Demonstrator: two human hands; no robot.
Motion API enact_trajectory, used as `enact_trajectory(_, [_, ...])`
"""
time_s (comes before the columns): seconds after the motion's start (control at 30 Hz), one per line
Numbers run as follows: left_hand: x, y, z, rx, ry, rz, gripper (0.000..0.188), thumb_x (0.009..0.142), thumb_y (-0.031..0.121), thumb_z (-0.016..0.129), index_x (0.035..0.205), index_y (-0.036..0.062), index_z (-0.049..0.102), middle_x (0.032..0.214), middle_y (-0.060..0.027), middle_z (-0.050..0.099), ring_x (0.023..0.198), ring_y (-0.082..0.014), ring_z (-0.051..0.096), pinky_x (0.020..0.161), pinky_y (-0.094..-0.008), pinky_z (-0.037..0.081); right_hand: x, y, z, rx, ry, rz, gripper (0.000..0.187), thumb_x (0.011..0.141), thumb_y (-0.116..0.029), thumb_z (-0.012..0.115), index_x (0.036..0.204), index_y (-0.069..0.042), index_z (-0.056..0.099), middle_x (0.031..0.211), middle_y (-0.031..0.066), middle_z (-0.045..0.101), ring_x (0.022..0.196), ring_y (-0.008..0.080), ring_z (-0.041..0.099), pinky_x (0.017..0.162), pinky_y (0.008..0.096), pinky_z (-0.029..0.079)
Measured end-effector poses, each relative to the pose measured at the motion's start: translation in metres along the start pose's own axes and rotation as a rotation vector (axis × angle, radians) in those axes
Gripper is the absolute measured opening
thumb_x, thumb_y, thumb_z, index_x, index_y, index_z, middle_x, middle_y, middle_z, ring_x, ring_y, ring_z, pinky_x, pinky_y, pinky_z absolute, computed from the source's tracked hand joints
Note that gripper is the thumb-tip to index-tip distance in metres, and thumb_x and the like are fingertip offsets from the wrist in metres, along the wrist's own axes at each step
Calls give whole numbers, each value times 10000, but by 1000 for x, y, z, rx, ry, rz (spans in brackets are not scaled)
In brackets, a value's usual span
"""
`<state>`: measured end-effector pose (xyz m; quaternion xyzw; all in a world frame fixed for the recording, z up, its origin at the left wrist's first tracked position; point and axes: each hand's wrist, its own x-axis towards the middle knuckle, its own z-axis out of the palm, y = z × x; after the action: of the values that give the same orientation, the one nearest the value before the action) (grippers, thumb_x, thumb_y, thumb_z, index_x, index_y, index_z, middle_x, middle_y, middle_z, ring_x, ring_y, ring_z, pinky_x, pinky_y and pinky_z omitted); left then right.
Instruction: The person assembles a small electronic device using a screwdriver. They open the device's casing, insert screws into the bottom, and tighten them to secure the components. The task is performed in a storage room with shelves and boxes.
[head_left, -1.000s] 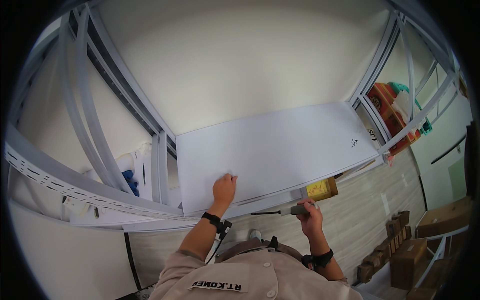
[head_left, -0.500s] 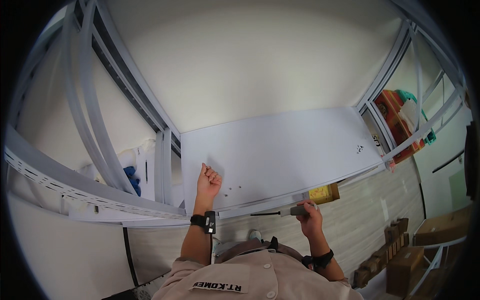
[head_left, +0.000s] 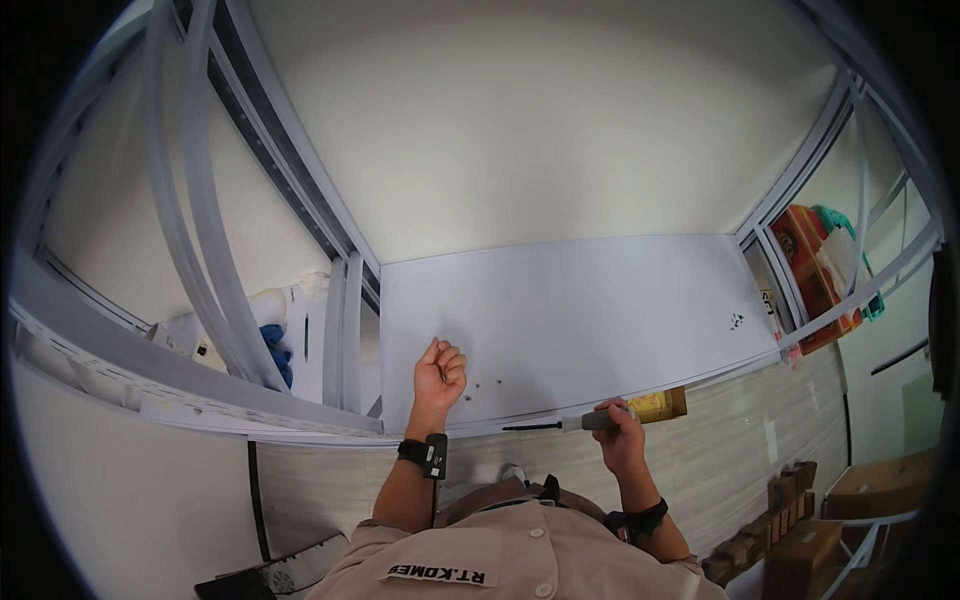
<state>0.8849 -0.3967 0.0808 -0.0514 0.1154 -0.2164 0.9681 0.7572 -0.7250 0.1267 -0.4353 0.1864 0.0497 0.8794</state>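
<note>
Your right hand (head_left: 624,436) has its grip closed around the screwdriver (head_left: 584,422), near the white shelf's (head_left: 590,310) front edge; your left hand (head_left: 439,377) curls beside small loose pieces (head_left: 467,399), its grip's contents unclear.

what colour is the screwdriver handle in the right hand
The screwdriver handle is grey, seen best in the head view.

Left hand (head_left: 440,376) turned over — three small pieces (head_left: 468,399) now show alongside.

grey screwdriver handle (head_left: 582,422), black shaft (head_left: 532,427); pale grey shelf (head_left: 590,310); beige shirt (head_left: 440,550).
</note>
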Motion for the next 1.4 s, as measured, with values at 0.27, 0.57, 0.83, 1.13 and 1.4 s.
enact_trajectory(0.27, [-1, 1, 2, 218, 36, -79, 199, 925, 198, 485, 780, 74, 541, 709, -23, 459, 617, -137, 376, 455, -227, 304, 8, -5, 1, -12, -24, -20, 165, 855, -224, 599, 883, -62, 597, 774, 31, 535, 623, 108, 448, 518, 243, 343])
enact_trajectory(0.57, [-17, 10, -7, 530, 492, 172, 200, 902, 243, 581, 810, 65, 591, 683, -30, 537, 610, -146, 465, 515, -236, 383, 17, -5, 9, -23, -51, 4, 184, 863, -226, 591, 898, -46, 589, 745, 24, 511, 598, 94, 410, 506, 233, 307])
enact_trajectory(0.83, [-42, -23, -20, 2285, 660, 463, 386, 824, 410, 667, 765, 30, 638, 643, -85, 612, 575, -239, 565, 540, -351, 456, 24, -6, 14, -45, -92, 32, 190, 855, -256, 591, 898, -71, 580, 802, 31, 532, 662, 112, 457, 530, 246, 345])
enact_trajectory(1.13, [-47, -59, -22, 2804, 720, 566, 414, 865, 423, 595, 767, 22, 566, 662, -128, 616, 629, -309, 623, 523, -422, 501, 20, -6, 15, -6, -59, 11, 174, 859, -223, 591, 882, -50, 600, 749, 24, 524, 607, 96, 435, 498, 234, 328])
enact_trajectory(1.4, [-39, -47, -49, 3178, 387, 697, 252, 894, 271, 542, 765, 54, 531, 617, -103, 598, 586, -236, 622, 446, -355, 499, 20, -3, 3, -19, -82, 61, 190, 840, -267, 598, 894, -87, 572, 826, 41, 539, 663, 129, 463, 533, 262, 344])
